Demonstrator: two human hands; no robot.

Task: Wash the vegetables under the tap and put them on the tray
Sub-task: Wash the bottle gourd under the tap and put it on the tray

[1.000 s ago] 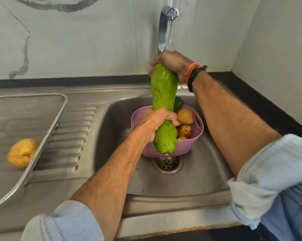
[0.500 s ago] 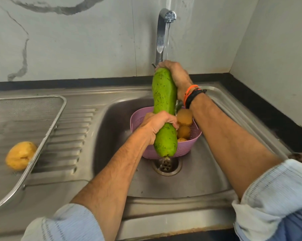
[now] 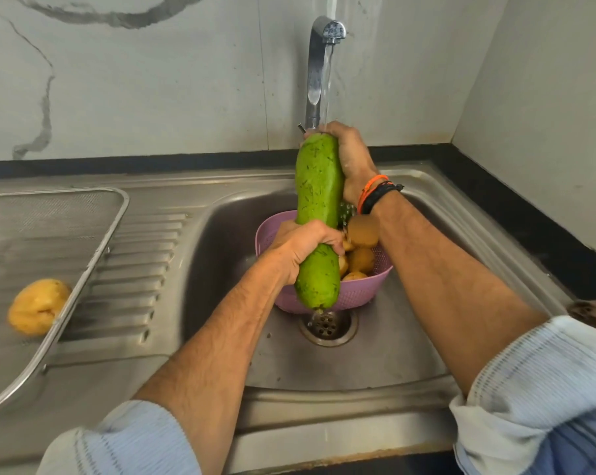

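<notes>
Steel sink (image 3: 409, 337) holds a pink basket (image 3: 365, 296) of potatoes (image 3: 361, 260); both hands, left hand (image 3: 303, 250) and right hand (image 3: 353, 159), grip an upright gourd (image 3: 319, 186); one potato (image 3: 38, 306) lies on the tray (image 3: 111, 231).

The gourd (image 3: 319, 186) is bright green, flecked with small dark nicks; the basket (image 3: 358, 296) is pale purple mesh, holding brownish-yellow potatoes (image 3: 361, 260); a yellow potato (image 3: 38, 306) lies in the silver wire tray (image 3: 84, 275); wristbands (image 3: 375, 193) orange and black; sleeves (image 3: 536, 382) light blue, finely striped; wall (image 3: 152, 80) white, grey-veined
</notes>
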